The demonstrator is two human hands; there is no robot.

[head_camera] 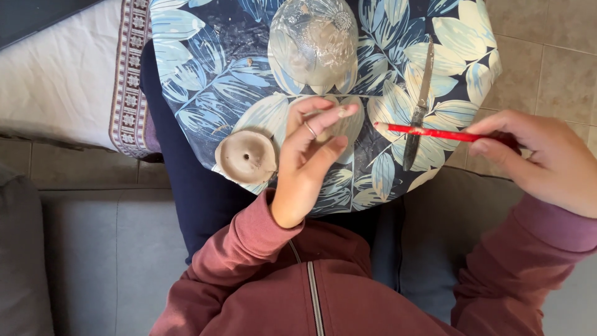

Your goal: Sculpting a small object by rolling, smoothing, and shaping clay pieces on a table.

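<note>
My left hand (308, 158) is raised over a blue leaf-patterned cloth (205, 74) on my lap; its fingers pinch a small pale lump of clay (333, 121), and a ring shows on one finger. My right hand (547, 158) grips a red stick-like tool (429, 132) that points left toward the lump. A round clay disc with a small hole (246, 157) lies on the cloth just left of my left hand. A rounded clay bowl form (313, 38) sits farther up the cloth.
A long clay-smeared knife (418, 109) lies on the cloth beneath the red tool. A white fabric with a patterned border (68, 81) lies at the left. Grey sofa cushions (93, 261) flank my legs; tiled floor (553, 56) shows at the right.
</note>
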